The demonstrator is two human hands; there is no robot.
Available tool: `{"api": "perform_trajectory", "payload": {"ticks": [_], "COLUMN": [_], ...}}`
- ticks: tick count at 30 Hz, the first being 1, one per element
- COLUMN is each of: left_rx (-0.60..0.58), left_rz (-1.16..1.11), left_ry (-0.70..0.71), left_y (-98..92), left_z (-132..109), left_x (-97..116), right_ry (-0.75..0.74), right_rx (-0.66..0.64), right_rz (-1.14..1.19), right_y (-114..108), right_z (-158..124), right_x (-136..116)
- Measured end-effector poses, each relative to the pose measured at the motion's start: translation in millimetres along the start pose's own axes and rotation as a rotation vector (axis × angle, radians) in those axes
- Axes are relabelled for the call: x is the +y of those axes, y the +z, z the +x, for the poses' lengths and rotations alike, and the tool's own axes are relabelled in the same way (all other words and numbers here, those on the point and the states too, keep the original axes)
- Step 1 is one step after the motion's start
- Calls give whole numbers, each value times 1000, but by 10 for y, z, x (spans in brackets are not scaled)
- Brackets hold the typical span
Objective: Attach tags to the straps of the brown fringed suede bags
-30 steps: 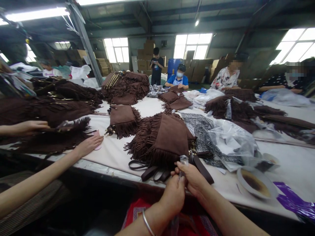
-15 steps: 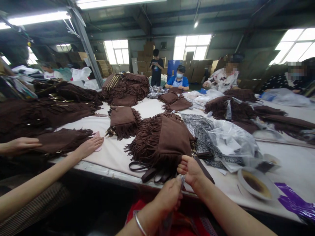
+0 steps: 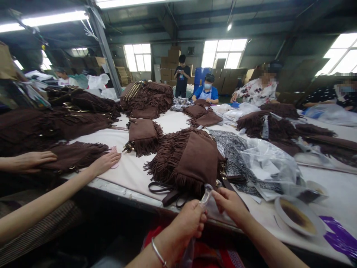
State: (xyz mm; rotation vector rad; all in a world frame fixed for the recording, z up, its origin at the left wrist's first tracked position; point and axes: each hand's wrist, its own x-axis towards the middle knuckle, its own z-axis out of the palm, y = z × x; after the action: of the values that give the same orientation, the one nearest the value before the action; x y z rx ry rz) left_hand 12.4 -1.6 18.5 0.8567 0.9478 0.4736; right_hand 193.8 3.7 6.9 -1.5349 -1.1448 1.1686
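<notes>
My left hand (image 3: pixel 190 219) is closed around a strip of clear plastic wrap (image 3: pixel 206 195). One end of the wrap sticks up above the fist, and the rest hangs below it. Close to that upper end is my right hand (image 3: pixel 231 204), its fingers loosely bent and apart, the fingertips at or touching the plastic. Just beyond both hands lies a stack of brown fringed bags (image 3: pixel 195 158), with metal clasps (image 3: pixel 221 175) on the right side. Dark straps (image 3: pixel 170 197) stick out at the table edge.
To the left, a co-worker's hands (image 3: pixel 104 163) rest by another fringed bag (image 3: pixel 80 155) and a pink comb-like piece (image 3: pixel 114 158). On the right are crumpled clear plastic (image 3: pixel 267 160), a roll of tape (image 3: pixel 299 216) and purple film (image 3: pixel 338 234). More brown bags (image 3: pixel 147 93) are piled farther back.
My right hand has moved down and right from the bag's lower corner, and its fingers have loosened. The plastic end now shows above my left fist. The view has shifted slightly left.
</notes>
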Motion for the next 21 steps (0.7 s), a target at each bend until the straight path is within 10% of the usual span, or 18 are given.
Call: {"api": "perform_trajectory", "payload": {"ticks": [4, 7, 14, 21], "left_rx": [-6, -24, 260, 330], "left_rz": [-11, 16, 585, 766], "left_ry": [14, 28, 523, 555], "left_y": [14, 52, -21, -55], "left_z": [-42, -28, -20, -4], "left_x": [4, -20, -187, -280], "right_ry": [-722, -980, -1002, -854], "right_rx": [-25, -196, -431, -433], "right_rz": [-647, -913, -874, -883], "right_y": [-168, -130, -2, 82], "right_z": [-174, -169, 23, -15], "right_x": [-66, -245, -456, -502]}}
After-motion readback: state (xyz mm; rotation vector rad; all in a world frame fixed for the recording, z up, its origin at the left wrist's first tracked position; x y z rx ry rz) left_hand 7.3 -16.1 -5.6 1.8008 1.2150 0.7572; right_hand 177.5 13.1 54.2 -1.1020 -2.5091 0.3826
